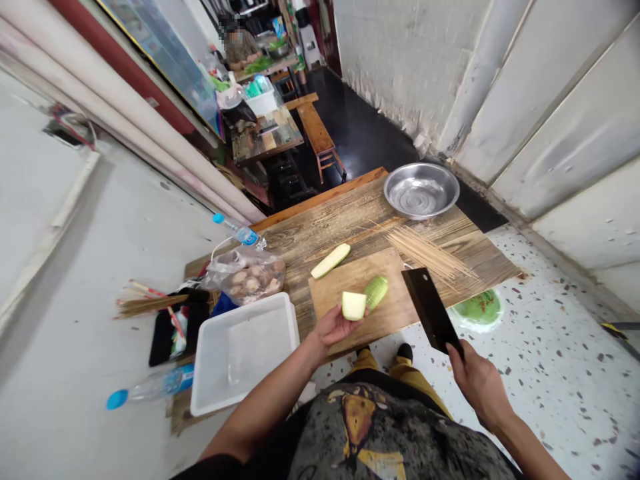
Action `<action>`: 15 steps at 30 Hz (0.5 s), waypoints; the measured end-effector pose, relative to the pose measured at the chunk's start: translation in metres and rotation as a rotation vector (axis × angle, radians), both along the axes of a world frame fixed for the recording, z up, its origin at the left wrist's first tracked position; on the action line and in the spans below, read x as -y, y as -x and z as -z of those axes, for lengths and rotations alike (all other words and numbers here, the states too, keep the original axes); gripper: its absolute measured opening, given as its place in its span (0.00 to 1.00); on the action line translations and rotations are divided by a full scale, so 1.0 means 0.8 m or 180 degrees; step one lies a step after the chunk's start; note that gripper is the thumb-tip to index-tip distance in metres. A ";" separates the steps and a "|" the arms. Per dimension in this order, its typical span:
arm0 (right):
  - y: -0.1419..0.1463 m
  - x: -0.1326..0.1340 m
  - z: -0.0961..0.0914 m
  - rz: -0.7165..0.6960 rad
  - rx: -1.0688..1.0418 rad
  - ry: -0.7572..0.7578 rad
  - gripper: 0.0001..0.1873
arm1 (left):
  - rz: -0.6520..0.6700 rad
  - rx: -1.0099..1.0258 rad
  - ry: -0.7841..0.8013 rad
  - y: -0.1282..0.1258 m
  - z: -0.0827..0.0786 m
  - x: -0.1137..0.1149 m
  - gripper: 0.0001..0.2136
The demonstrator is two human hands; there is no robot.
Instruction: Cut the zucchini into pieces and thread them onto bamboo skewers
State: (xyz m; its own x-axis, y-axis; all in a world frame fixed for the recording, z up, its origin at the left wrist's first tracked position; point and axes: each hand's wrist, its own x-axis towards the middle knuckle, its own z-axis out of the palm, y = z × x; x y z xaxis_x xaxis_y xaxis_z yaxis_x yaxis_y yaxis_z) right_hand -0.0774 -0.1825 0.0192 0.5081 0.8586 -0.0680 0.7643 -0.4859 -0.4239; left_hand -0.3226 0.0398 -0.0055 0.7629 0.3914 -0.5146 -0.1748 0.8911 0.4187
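My left hand (336, 328) is closed around a cut chunk of zucchini (354, 306), its pale flat face turned up, over the wooden cutting board (330, 333). Just behind that chunk, green zucchini slices (376, 291) lie overlapped on the board. A long zucchini half (331, 261), pale side up, rests at the board's far left edge. In my right hand (477, 380) is the handle of a dark cleaver (431, 310). Its broad blade is held in the air to the right of the board, apart from the zucchini.
A steel basin (421, 191) and loose wooden skewers (425, 250) are at the table's right. Leftward are a white plastic tub (245, 357), a bag of brownish round pieces (250, 275) and water bottles (237, 231). Another person (240, 50) sits at a far table.
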 end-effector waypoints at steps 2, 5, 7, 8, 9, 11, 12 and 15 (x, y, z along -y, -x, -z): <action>-0.008 0.021 0.002 0.0326 -0.0241 -0.0079 0.20 | 0.0188 0.0209 0.0014 -0.026 -0.015 0.004 0.30; -0.020 0.055 0.004 0.0713 -0.0500 -0.0215 0.19 | 0.0425 0.0183 -0.0523 -0.079 -0.037 0.018 0.31; -0.031 0.081 0.007 0.0911 -0.0587 -0.0322 0.20 | 0.0692 0.0019 -0.1166 -0.121 -0.053 0.034 0.32; -0.038 0.094 0.009 0.0999 -0.0637 -0.0375 0.21 | 0.0860 -0.0076 -0.1538 -0.143 -0.060 0.044 0.33; -0.046 0.108 0.010 0.1076 -0.0696 -0.0416 0.21 | 0.0993 -0.0190 -0.1971 -0.166 -0.067 0.056 0.34; -0.064 0.136 0.011 0.1231 -0.0778 -0.0445 0.22 | 0.1087 -0.0500 -0.3097 -0.213 -0.080 0.080 0.33; -0.074 0.149 0.010 0.1297 -0.0783 -0.0432 0.22 | 0.1078 -0.0697 -0.3754 -0.237 -0.085 0.092 0.32; -0.107 0.190 0.008 0.1456 -0.0745 -0.0401 0.21 | 0.1013 -0.1202 -0.5543 -0.303 -0.094 0.124 0.30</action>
